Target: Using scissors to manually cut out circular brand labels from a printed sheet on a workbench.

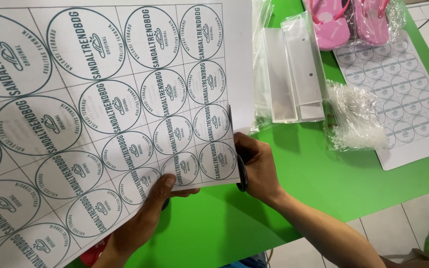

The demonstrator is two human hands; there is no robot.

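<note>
The left hand (147, 213) pinches the lower edge of the label sheet (100, 119) held over the green table (323, 173), while the right hand (256, 166), fingers closed in black scissors (239, 164), seems mid-cut along the right column, so the blades must follow the line.

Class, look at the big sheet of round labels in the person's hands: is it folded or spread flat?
Spread, not folded: the label sheet shows unbroken rows of circles, lifted above the green table, left hand pinching its lower edge.
</note>
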